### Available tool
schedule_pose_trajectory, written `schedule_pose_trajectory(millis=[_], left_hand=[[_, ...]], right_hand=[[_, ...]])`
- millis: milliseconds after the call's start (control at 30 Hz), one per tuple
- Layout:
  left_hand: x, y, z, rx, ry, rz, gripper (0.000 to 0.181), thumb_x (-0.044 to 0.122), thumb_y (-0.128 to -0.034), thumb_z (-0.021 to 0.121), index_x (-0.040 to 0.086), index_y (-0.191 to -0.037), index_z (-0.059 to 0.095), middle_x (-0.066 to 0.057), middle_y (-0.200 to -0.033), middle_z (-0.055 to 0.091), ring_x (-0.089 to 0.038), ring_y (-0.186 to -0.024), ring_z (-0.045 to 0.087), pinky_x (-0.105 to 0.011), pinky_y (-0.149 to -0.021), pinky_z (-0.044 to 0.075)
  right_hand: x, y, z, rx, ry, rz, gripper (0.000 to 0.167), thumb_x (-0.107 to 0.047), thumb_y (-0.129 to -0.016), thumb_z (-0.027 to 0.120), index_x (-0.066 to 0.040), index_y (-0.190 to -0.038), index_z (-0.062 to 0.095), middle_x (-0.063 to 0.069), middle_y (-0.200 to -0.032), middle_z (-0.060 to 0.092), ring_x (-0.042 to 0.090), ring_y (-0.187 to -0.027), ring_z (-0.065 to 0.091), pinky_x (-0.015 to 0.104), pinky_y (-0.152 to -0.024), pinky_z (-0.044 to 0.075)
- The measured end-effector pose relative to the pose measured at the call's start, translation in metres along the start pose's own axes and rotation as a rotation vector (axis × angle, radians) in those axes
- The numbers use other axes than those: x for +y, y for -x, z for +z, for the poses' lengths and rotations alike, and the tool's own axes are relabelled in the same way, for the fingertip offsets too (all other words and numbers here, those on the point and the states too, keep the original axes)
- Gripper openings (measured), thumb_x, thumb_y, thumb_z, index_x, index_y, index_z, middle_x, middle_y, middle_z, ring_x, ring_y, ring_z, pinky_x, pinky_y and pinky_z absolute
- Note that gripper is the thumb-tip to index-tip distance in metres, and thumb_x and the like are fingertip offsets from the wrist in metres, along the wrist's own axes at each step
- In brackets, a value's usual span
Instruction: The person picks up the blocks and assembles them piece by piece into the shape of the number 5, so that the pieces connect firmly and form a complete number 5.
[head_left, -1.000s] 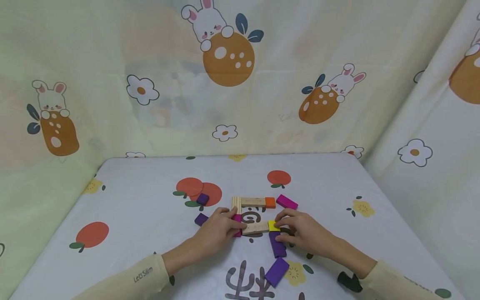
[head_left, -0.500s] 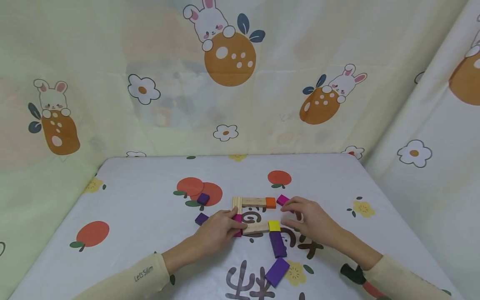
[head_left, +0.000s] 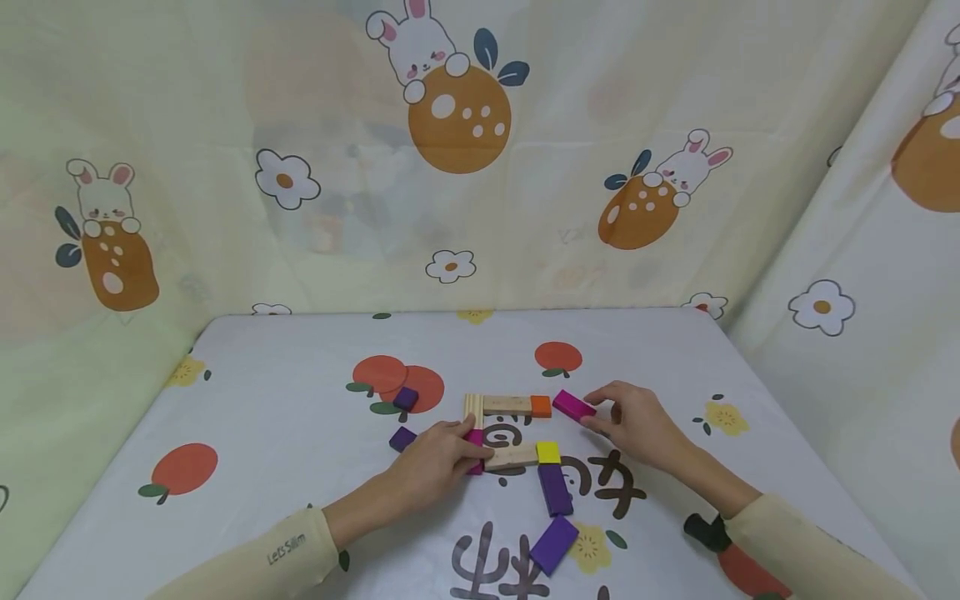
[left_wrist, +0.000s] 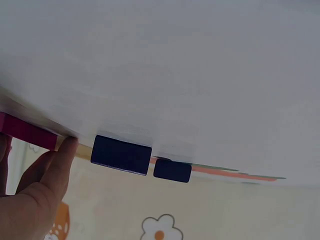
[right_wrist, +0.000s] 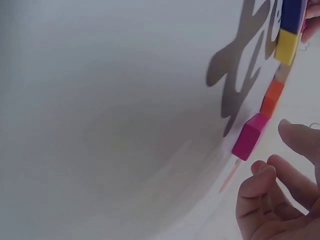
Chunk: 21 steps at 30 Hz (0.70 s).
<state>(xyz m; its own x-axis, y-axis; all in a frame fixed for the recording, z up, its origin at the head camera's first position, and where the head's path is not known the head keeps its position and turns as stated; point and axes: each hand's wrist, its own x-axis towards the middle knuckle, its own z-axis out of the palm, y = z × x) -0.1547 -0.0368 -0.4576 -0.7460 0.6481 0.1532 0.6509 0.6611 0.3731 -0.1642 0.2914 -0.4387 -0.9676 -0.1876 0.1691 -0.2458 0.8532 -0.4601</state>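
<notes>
In the head view, my left hand [head_left: 431, 465] holds a magenta block [head_left: 475, 436] between thumb and fingers, at the near end of an upright-running plain wooden block [head_left: 474, 406]. The thumb tip also lies by another plain wooden block [head_left: 512, 456], which leads to a yellow block [head_left: 548, 452]. My right hand [head_left: 637, 423] has its thumb and index finger apart beside a second magenta block [head_left: 573, 405]; the right wrist view shows a gap between fingertips and that magenta block [right_wrist: 249, 137]. An orange block [head_left: 541, 407] ends the far wooden row [head_left: 507, 405].
Two purple blocks [head_left: 556, 490] [head_left: 554, 546] trail from the yellow one toward the near side. Two small dark purple blocks [head_left: 406, 399] [head_left: 402, 438] lie left of the row. A patterned cloth covers the table [head_left: 285, 417], with a curtain [head_left: 337, 225] behind.
My right hand has left the yellow and purple blocks and moved away and to the right, to the far magenta block's right end. My left hand has stayed in place.
</notes>
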Motion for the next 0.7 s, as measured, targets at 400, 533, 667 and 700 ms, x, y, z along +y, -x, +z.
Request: schedule_pose_trajectory(millis=[400,533,667,700], left_hand=[[0.003,0.000,-0.002,-0.021,-0.001,-0.029,0.029,0.015,-0.0993,0.074,0.022,-0.126,0.079,-0.025,-0.151,0.059,-0.040,-0.138,0.063,-0.045,-0.109,0.055],[0.002,0.000,-0.001,-0.016,-0.008,-0.022,0.028,0.014,-0.0992,0.075,0.022,-0.126,0.080,-0.025,-0.151,0.059,-0.041,-0.137,0.063,-0.045,-0.108,0.055],[0.000,0.000,0.001,-0.012,-0.010,-0.023,0.029,0.015,-0.0992,0.075,0.022,-0.126,0.080,-0.025,-0.151,0.059,-0.041,-0.136,0.064,-0.044,-0.107,0.056],[0.000,-0.001,0.001,-0.011,-0.011,-0.026,0.029,0.015,-0.0991,0.075,0.023,-0.126,0.079,-0.025,-0.151,0.059,-0.041,-0.136,0.064,-0.044,-0.107,0.056]], right_hand=[[0.009,-0.007,0.013,-0.057,0.002,0.118,0.038,-0.021,-0.087,0.088,-0.002,-0.119,0.078,0.013,-0.110,0.077,0.017,-0.081,0.056,0.022,-0.063,0.046],[0.010,-0.008,0.014,-0.064,0.016,0.122,0.038,-0.021,-0.087,0.089,-0.002,-0.118,0.078,0.013,-0.109,0.078,0.018,-0.082,0.057,0.024,-0.065,0.048],[0.009,-0.010,0.015,-0.060,0.036,0.116,0.037,-0.020,-0.086,0.089,-0.002,-0.117,0.079,0.012,-0.106,0.078,0.019,-0.083,0.058,0.026,-0.068,0.049],[0.009,-0.011,0.015,-0.060,0.039,0.117,0.037,-0.020,-0.086,0.089,-0.002,-0.116,0.079,0.012,-0.105,0.078,0.019,-0.084,0.059,0.026,-0.069,0.049]])
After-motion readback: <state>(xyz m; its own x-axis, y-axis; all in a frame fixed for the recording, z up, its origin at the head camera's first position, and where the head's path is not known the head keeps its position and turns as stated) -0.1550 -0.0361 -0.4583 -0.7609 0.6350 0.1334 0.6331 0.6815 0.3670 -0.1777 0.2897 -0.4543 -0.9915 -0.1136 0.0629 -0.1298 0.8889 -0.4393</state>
